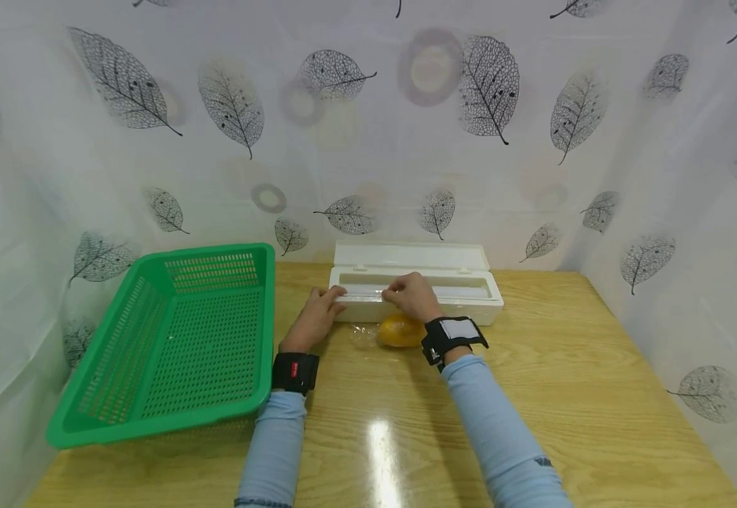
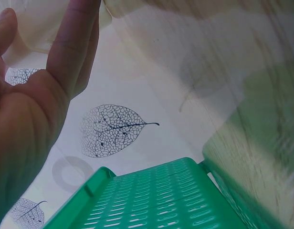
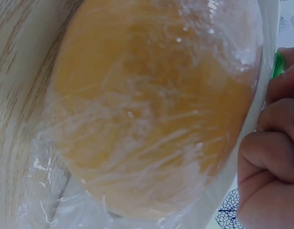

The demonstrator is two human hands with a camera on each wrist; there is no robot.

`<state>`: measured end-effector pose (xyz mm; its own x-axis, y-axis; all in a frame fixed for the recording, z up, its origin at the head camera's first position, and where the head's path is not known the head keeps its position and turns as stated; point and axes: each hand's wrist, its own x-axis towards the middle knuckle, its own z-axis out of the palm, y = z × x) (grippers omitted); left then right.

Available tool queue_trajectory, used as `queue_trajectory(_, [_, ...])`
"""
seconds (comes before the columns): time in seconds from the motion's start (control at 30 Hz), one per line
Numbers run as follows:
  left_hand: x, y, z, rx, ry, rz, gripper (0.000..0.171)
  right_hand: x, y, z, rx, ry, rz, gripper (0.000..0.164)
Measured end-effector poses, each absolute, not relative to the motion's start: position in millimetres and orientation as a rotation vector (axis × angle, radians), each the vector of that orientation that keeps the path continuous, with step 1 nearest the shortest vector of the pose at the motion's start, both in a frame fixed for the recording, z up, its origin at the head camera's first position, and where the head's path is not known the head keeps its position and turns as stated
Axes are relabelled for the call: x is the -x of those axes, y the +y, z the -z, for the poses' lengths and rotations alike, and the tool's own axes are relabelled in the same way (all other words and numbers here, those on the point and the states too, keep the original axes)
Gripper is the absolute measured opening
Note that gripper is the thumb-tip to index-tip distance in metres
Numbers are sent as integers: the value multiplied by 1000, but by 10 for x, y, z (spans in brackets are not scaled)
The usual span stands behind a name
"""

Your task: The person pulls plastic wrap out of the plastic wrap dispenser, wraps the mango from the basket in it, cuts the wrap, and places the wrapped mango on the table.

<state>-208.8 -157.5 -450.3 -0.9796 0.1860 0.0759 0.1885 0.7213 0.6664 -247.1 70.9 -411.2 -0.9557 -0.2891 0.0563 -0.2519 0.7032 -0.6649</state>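
Note:
A long white cling film dispenser (image 1: 406, 310) stands at the back of the table with its lid up and film lying inside. My left hand (image 1: 317, 315) rests on its left end, fingers fairly straight in the left wrist view. At the front rim, the curled fingers of my right hand (image 1: 414, 295) pinch a small green piece (image 3: 279, 65), which shows at the fingertips in the right wrist view. Just below that hand lies a rounded yellow-orange fruit (image 1: 400, 330) covered in clear film (image 3: 42, 167), which spreads crumpled to its left.
A large green perforated basket (image 1: 216, 339) stands on the left, close by my left forearm. The wooden table (image 1: 565, 395) reaches out to the right. Behind it and at both sides hangs a white curtain (image 1: 368, 162) with a leaf print.

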Motion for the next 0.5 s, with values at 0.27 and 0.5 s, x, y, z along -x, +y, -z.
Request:
queue_trajectory(0.27, [2078,-1574,4498,318,-2909,1134,31,2467,708,4111,450,2844,1119,20])
queue_trajectory(0.5, [2093,-1576,4503,337,-2903,1125,30,2462,707,4093,444,2846,1102,18])
